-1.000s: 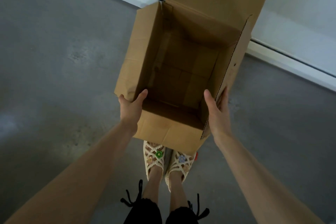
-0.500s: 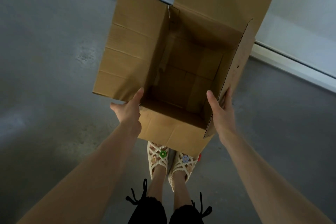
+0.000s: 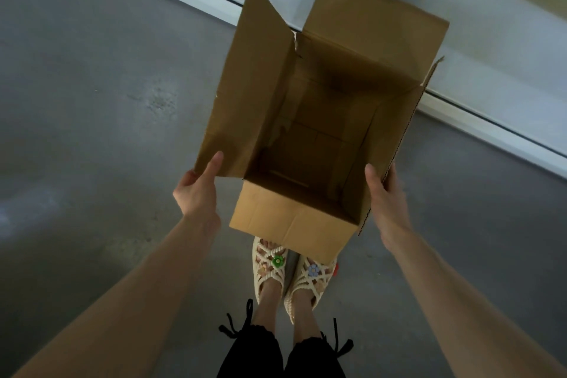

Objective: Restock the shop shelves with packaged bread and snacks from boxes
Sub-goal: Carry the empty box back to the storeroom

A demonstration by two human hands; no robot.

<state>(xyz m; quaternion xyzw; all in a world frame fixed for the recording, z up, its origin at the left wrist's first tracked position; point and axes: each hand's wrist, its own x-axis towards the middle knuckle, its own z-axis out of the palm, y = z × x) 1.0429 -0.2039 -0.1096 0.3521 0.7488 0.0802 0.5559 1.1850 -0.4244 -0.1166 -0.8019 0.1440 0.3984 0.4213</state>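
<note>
Head view: looking down past 2 bare forearms at 1 box.
Grey concrete floor: beneath everything, well below the box.
Left hand: pinching the near corner of the raised left flap, thumb on top, fingers hidden beneath.
Open brown corrugated cardboard box: held in the air above cream woven sandals, showing only bare cardboard inside.
Right hand: gripping the right wall, thumb inside, fingers outside.
White ledge: behind the box, running to the right.
Handling: probably light; stiff walls, floppy hinged flaps; better gripped by both side walls or underneath.
</note>
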